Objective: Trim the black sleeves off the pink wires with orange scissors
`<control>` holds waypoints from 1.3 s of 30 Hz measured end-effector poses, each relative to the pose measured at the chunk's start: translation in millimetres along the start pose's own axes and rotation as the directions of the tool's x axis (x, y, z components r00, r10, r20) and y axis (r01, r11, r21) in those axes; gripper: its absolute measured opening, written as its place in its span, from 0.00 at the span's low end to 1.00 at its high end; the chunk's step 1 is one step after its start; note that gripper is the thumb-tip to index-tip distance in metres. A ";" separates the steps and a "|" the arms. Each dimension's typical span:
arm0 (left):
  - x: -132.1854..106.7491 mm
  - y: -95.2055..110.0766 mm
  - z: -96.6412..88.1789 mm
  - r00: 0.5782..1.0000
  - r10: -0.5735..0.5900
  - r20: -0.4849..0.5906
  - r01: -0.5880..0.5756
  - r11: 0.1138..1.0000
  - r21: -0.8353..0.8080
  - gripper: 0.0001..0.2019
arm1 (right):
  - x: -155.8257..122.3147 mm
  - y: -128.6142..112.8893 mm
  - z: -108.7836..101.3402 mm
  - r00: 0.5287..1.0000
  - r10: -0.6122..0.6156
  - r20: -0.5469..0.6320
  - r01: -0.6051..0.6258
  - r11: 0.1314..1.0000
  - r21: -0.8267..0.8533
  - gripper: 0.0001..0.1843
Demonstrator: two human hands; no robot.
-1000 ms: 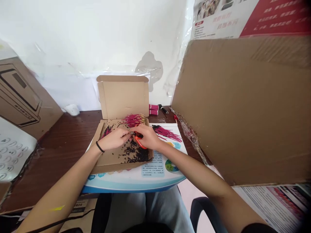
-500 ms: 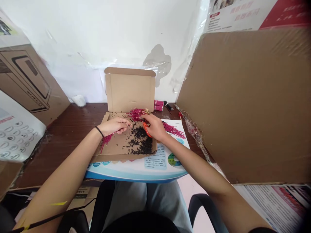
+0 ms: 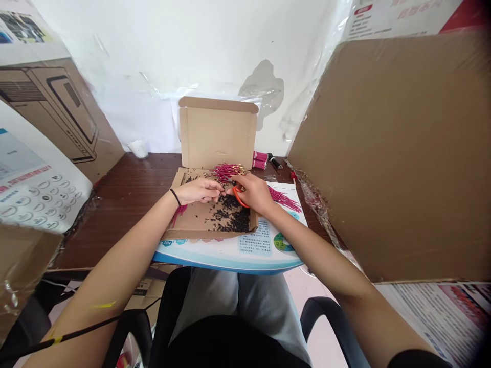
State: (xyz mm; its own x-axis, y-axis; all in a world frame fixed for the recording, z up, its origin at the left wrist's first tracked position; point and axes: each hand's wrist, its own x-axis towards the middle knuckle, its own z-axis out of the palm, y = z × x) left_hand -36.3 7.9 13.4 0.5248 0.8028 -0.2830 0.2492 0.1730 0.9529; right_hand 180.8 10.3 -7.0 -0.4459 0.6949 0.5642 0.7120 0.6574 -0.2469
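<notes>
Wires, dark pink, heaped at back of box, with more wires along its left side, below left hand. Scissors above box, orange handles gripped in right hand, fingers closed round them; spread of blades impossible to tell. Left hand with fingertips curled close together, just beside right hand; any wire between them too small to make out. Step in hand, seemingly: snipping, right by fingertips. Next move best served by steady left hand and blades kept clear of skin. Black bits strewn thickly in front right part of box. Lid standing open behind. Under box, printed sheet, with further wires fanned out on its right side. Under that, dark brown table, pink bundles near lid. Beyond, white wall; carton to left, tall cardboard panel to right.
</notes>
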 end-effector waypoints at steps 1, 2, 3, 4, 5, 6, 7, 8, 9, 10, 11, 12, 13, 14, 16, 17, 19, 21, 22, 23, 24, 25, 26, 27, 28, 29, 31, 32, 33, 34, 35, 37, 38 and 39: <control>0.2 -0.1 0.3 1.000 -0.006 0.007 0.006 1.000 -0.007 0.03 | 0.3 0.5 -2.4 1.000 -0.018 0.002 0.018 1.000 -0.025 0.19; 0.4 -0.2 0.4 1.000 -0.014 0.004 0.014 1.000 -0.012 0.03 | 0.4 1.5 -5.5 0.999 -0.032 0.002 0.032 0.998 -0.056 0.19; 0.8 -0.4 0.5 1.000 -0.022 -0.006 0.021 1.000 -0.020 0.03 | 0.6 2.9 -9.2 0.999 -0.046 0.006 0.046 0.994 -0.095 0.20; 1.2 -0.5 0.5 0.999 -0.030 -0.020 0.029 0.999 -0.028 0.03 | 0.7 4.8 -13.1 0.998 -0.058 0.018 0.060 0.988 -0.140 0.21; 1.7 -0.6 0.4 0.999 -0.040 -0.034 0.038 0.999 -0.037 0.04 | 0.9 7.1 -17.1 0.997 -0.066 0.032 0.071 0.980 -0.188 0.22; 2.2 -0.7 0.4 0.998 -0.050 -0.047 0.048 0.998 -0.044 0.04 | 1.0 9.6 -20.9 0.996 -0.077 0.054 0.087 0.969 -0.230 0.22; 2.7 -0.7 0.5 0.997 -0.062 -0.052 0.060 0.997 -0.048 0.04 | 1.0 12.0 -24.0 0.993 -0.090 0.077 0.107 0.959 -0.263 0.23; 3.2 -0.7 0.6 0.996 -0.073 -0.054 0.071 0.996 -0.050 0.05 | 1.0 14.1 -26.4 0.989 -0.109 0.103 0.134 0.950 -0.282 0.23; 3.6 -0.7 0.8 0.995 -0.083 -0.055 0.080 0.996 -0.051 0.05 | 1.0 15.6 -28.0 0.982 -0.134 0.130 0.167 0.943 -0.287 0.23; 4.0 -0.8 1.1 0.995 -0.087 -0.055 0.085 0.995 -0.053 0.05 | 0.8 16.5 -28.7 0.974 -0.162 0.156 0.201 0.938 -0.282 0.22; 4.4 -1.0 1.3 0.995 -0.086 -0.055 0.083 0.995 -0.055 0.05 | 0.5 16.7 -28.8 0.965 -0.190 0.180 0.234 0.934 -0.270 0.21; 4.7 -1.2 1.5 0.995 -0.081 -0.057 0.078 0.995 -0.059 0.05 | 0.1 16.2 -28.3 0.955 -0.214 0.204 0.264 0.929 -0.258 0.21; 4.9 -1.6 1.6 0.995 -0.075 -0.060 0.071 0.996 -0.063 0.05 | -0.3 15.2 -27.5 0.948 -0.230 0.222 0.284 0.925 -0.253 0.20; 5.0 -1.9 1.6 0.996 -0.068 -0.062 0.064 0.996 -0.066 0.05 | -0.8 13.8 -26.7 0.943 -0.234 0.236 0.293 0.921 -0.255 0.20; 4.8 -2.4 0.9 0.997 -0.054 -0.058 0.049 0.996 -0.080 0.05 | -1.8 11.0 -25.5 0.940 -0.227 0.255 0.295 0.916 -0.271 0.20; 4.6 -2.6 0.3 0.997 -0.049 -0.052 0.044 0.995 -0.092 0.05 | -2.3 9.9 -25.4 0.940 -0.221 0.260 0.292 0.916 -0.276 0.20; 4.0 -2.9 -1.5 0.998 -0.044 -0.033 0.040 0.992 -0.119 0.05 | -3.1 8.2 -26.1 0.938 -0.220 0.266 0.291 0.919 -0.265 0.19; 3.5 -3.4 -3.6 0.999 -0.049 -0.007 0.048 0.988 -0.145 0.06 | -3.3 7.2 -27.7 0.935 -0.231 0.270 0.298 0.923 -0.244 0.18; 3.3 -3.8 -4.5 0.999 -0.051 0.007 0.052 0.987 -0.154 0.06 | -3.3 6.8 -28.8 0.933 -0.236 0.272 0.303 0.923 -0.239 0.18; 3.2 -4.2 -5.3 0.999 -0.050 0.021 0.053 0.986 -0.160 0.06 | -3.3 6.3 -29.9 0.930 -0.242 0.276 0.311 0.920 -0.240 0.18; 3.2 -4.6 -6.0 0.998 -0.047 0.033 0.052 0.985 -0.163 0.06 | -3.2 5.8 -30.9 0.926 -0.249 0.283 0.321 0.914 -0.249 0.18; 3.1 -5.0 -6.5 0.998 -0.043 0.044 0.049 0.986 -0.162 0.06 | -3.1 5.3 -31.8 0.922 -0.255 0.290 0.333 0.905 -0.264 0.18; 3.1 -5.3 -6.8 0.998 -0.038 0.053 0.046 0.987 -0.157 0.06 | -3.1 4.7 -32.6 0.918 -0.262 0.299 0.347 0.896 -0.278 0.18; 3.0 -5.5 -7.0 0.998 -0.035 0.061 0.044 0.988 -0.149 0.06 | -3.1 4.0 -33.1 0.913 -0.269 0.307 0.359 0.888 -0.287 0.18; 2.8 -5.6 -7.1 0.997 -0.032 0.070 0.042 0.989 -0.140 0.06 | -3.2 3.4 -33.3 0.909 -0.275 0.312 0.367 0.884 -0.289 0.18; 2.7 -5.6 -7.3 0.997 -0.030 0.077 0.040 0.990 -0.132 0.06 | -3.4 2.8 -33.3 0.907 -0.281 0.315 0.372 0.884 -0.283 0.18; 2.3 -5.6 -7.7 0.996 -0.024 0.089 0.035 0.992 -0.119 0.07 | -3.8 1.8 -32.9 0.905 -0.289 0.312 0.374 0.891 -0.259 0.19; 2.1 -5.7 -8.0 0.995 -0.024 0.096 0.035 0.993 -0.116 0.08 | -4.1 1.4 -32.7 0.904 -0.293 0.311 0.376 0.892 -0.253 0.19; 2.0 -5.9 -8.3 0.994 -0.025 0.103 0.037 0.992 -0.116 0.09 | -4.4 1.1 -32.6 0.904 -0.295 0.311 0.378 0.890 -0.255 0.20; 2.0 -6.3 -8.5 0.994 -0.027 0.111 0.040 0.992 -0.121 0.09 | -4.6 1.0 -32.5 0.902 -0.298 0.312 0.383 0.887 -0.260 0.20; 2.1 -6.7 -8.6 0.992 -0.029 0.119 0.044 0.991 -0.129 0.10 | -4.9 1.1 -32.6 0.901 -0.300 0.313 0.385 0.884 -0.264 0.20; 2.6 -7.8 -8.5 0.991 -0.028 0.132 0.048 0.987 -0.151 0.10 | -5.1 1.5 -33.0 0.902 -0.299 0.311 0.383 0.887 -0.257 0.20; 3.0 -8.4 -8.1 0.991 -0.026 0.133 0.047 0.986 -0.162 0.09 | -5.1 1.8 -33.1 0.903 -0.298 0.309 0.380 0.891 -0.250 0.19; 3.3 -8.9 -7.7 0.991 -0.024 0.132 0.047 0.984 -0.170 0.09 | -5.0 2.0 -33.1 0.904 -0.297 0.308 0.377 0.893 -0.246 0.19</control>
State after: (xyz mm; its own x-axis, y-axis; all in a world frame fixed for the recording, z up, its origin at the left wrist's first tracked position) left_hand -43.0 13.5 4.8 0.6213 0.7161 -0.3181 0.1312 0.3051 0.9432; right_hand 202.5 -1.5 15.8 -0.7815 0.5229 0.3402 0.6010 0.7773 0.1859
